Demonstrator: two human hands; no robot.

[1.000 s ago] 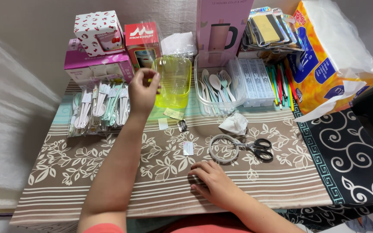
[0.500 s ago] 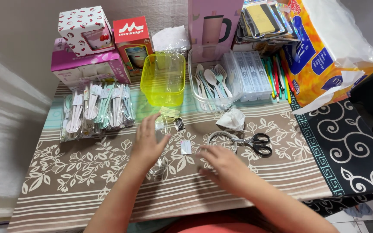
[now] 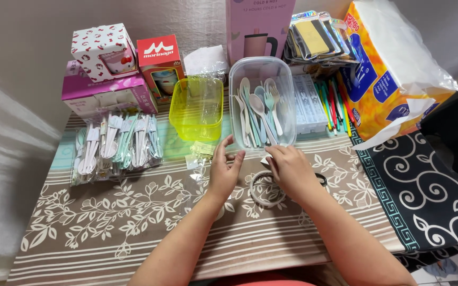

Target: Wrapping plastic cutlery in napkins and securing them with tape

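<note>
On the counter (image 3: pixel 107 222), wrapped cutlery (image 3: pixel 115 145) lay left of a yellow tub (image 3: pixel 196 108). The left hand (image 3: pixel 223 169), fingers loosely apart, touched the clear box (image 3: pixel 262 103) of spoons; the right hand (image 3: pixel 291 168), curled, hid whatever it gripped, half covering a tape ring (image 3: pixel 266 189).

A second ago the left hand (image 3: pixel 223 169) is raised at the yellow container (image 3: pixel 196 108); now it lies lower, at the near left corner of the clear container (image 3: pixel 262 100), fingertips against its rim. The right hand (image 3: pixel 292 169), earlier flat on the cloth well short of the clear container, now sits at that container's near edge, over the tape ring (image 3: pixel 266 189). The scissors, once in plain sight just short of the clear container, are now almost wholly hidden beneath the right hand.
</note>
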